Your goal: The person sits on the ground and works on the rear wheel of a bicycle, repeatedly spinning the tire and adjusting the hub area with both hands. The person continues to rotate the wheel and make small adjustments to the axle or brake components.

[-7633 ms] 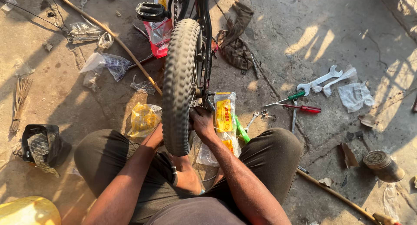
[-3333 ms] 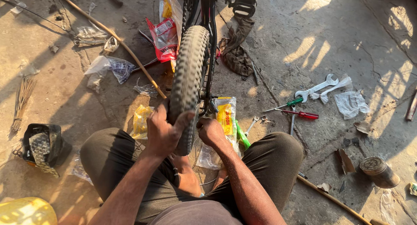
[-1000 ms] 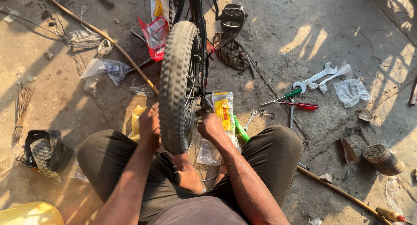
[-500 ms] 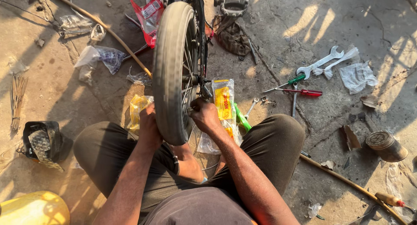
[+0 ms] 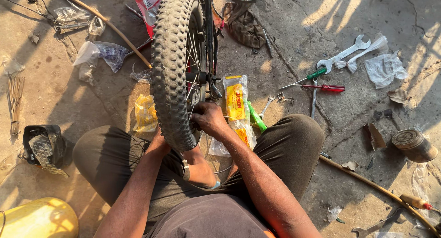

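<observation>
Knobby black tyre (image 5: 172, 68) upright between knees, wheel standing on concrete floor (image 5: 59, 100). Right hand (image 5: 209, 119) at spokes (image 5: 195, 82) near rim, fingers curled, pinching something small; what, cannot tell. Left hand (image 5: 158, 144) mostly hidden behind tyre, pressed against its lower edge; grip cannot be told. Hands apart, tyre between. Yellow packet (image 5: 236, 104) just right of wheel. Spanners (image 5: 347, 54), red screwdriver (image 5: 324, 87) farther right. Round tin (image 5: 413, 145) at far right.

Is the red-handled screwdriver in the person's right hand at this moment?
No, the red-handled screwdriver lies on the ground, while the right hand works at the bicycle wheel.
</observation>
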